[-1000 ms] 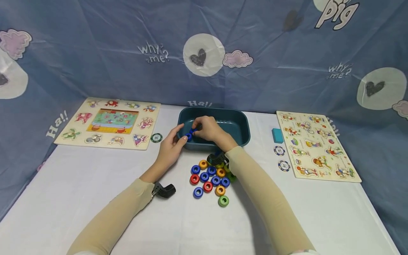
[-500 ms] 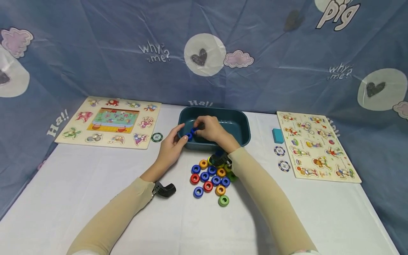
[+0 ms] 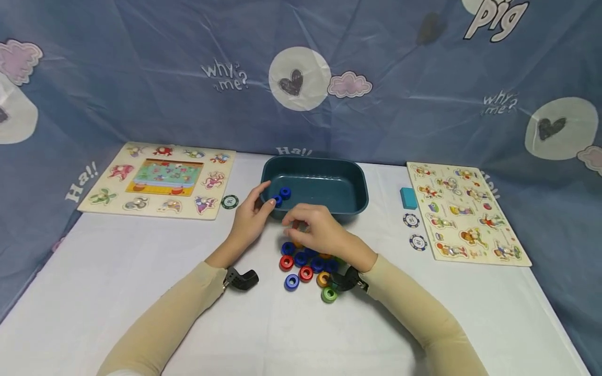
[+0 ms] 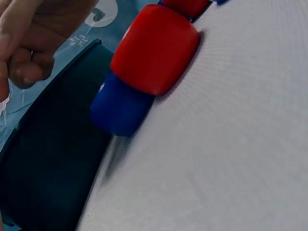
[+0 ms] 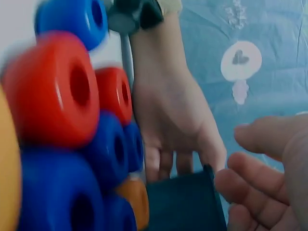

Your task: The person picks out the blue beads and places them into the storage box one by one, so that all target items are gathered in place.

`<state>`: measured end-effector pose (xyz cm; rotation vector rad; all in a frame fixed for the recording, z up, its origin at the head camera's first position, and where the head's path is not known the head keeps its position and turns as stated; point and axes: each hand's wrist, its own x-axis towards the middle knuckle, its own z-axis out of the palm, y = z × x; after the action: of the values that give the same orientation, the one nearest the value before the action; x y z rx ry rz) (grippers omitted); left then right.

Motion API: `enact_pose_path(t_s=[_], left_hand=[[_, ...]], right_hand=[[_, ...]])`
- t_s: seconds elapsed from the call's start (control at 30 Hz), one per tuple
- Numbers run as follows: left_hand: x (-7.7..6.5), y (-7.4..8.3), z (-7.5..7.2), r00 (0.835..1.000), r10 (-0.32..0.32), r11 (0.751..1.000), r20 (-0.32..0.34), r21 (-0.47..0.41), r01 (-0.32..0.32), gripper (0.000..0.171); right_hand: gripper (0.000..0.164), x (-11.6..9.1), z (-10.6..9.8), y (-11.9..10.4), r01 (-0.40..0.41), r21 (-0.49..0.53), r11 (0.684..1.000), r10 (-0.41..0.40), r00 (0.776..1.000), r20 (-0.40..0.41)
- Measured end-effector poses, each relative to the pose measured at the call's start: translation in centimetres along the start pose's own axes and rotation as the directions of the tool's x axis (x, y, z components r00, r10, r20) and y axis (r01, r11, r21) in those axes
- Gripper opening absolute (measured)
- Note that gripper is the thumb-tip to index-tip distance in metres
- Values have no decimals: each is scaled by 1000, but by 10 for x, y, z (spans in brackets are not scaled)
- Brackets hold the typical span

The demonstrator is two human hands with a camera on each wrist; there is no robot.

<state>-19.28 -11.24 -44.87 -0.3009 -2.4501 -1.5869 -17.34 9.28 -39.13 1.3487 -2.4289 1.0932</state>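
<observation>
- The right hand [image 3: 317, 227] is loosely bent, thumb and fingers apart with nothing seen between them; it hovers over the far part of the loose rings [image 3: 305, 268] on the table [image 3: 202, 313]. It hides several, so a blind pinch could catch two or miss.
- These rings are round-sided and crowd together just near of the tray [image 3: 329, 188]; a sideways nudge could set one rolling, most likely the outlying green ring [image 3: 329, 300].
- The black wrist camera [image 3: 345, 280] sits low by the orange ring [image 3: 323, 284]; dropping the wrist could knock it.
- The left hand [image 3: 246, 216] grips the tray's near left corner, thumb over the rim; pulling there could skew the tray into the rings.
- Two blue rings [image 3: 284, 197] lie inside by that thumb; a thumb slip could push them apart.
</observation>
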Motion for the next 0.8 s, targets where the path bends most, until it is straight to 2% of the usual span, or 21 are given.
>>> enact_pose_path(t_s=[0.13,0.23,0.3,0.4,0.57,0.8], left_hand=[[1,1,0,1000,14,1000,-11,1,-14,48],[0,1,-1,1000,16,1000,-16,-4,-16,47],[0,1,-1,1000,17,1000,-19,-7,-17,48],[0,1,-1,1000,18,1000,-23,-9,-19,48],[0,1,-1,1000,16,1000,-21,-11,-17,48],[-1,1,-1,1000,12,1000,-20,-16,-12,48]], right_hand=[[12,-2,3,-2,-36,-10,999,37,987,156],[11,-2,5,-1,-87,-22,996,90,955,284],[9,-3,6,0,-105,-32,994,110,935,337],[8,-4,7,3,-106,-50,993,117,923,366],[7,-5,10,6,-86,-84,993,112,919,379],[4,-6,15,9,-96,-100,990,125,927,355]])
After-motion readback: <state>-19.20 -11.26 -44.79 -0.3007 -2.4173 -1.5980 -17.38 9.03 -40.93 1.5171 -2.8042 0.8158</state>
